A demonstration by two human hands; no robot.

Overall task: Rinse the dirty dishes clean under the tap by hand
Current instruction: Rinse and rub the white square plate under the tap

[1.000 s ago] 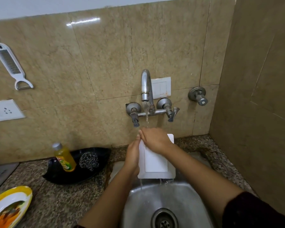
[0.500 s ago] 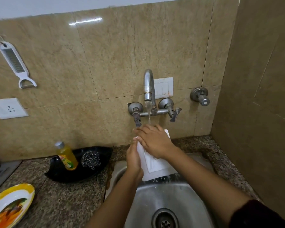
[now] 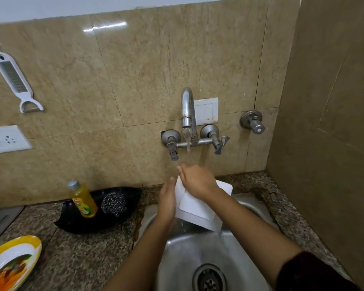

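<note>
Over the middle of the frame, a white square plate (image 3: 200, 206), glossy with a raised square inset, sat tilted above the steel sink (image 3: 246, 208), right under the curved metal tap (image 3: 187, 108). A thin stream ran from the spout, and water dribbled off the plate's lower corner. The right hand (image 3: 198, 182) lay flat on the plate's upper face, fingers straight and relaxed, not gripping anything. The left hand (image 3: 166, 203) sat against the plate's left edge, but its fingers went behind the plate, so I couldn't tell if they curled round it.

Lower down, the drain (image 3: 209, 279) showed in the wet basin, partly cut off by the bottom edge. To the left, on the speckled granite counter (image 3: 82, 259), a shiny black leaf-shaped dish (image 3: 88, 224) held a yellow soap bottle (image 3: 83, 201) with an unreadable label and a wiry steel scrubber (image 3: 113, 203). A yellow-rimmed plate (image 3: 15, 248) with orange smears was clipped by the lower left corner. On the beige tiled wall hung a white plastic grater (image 3: 14, 77).
</note>
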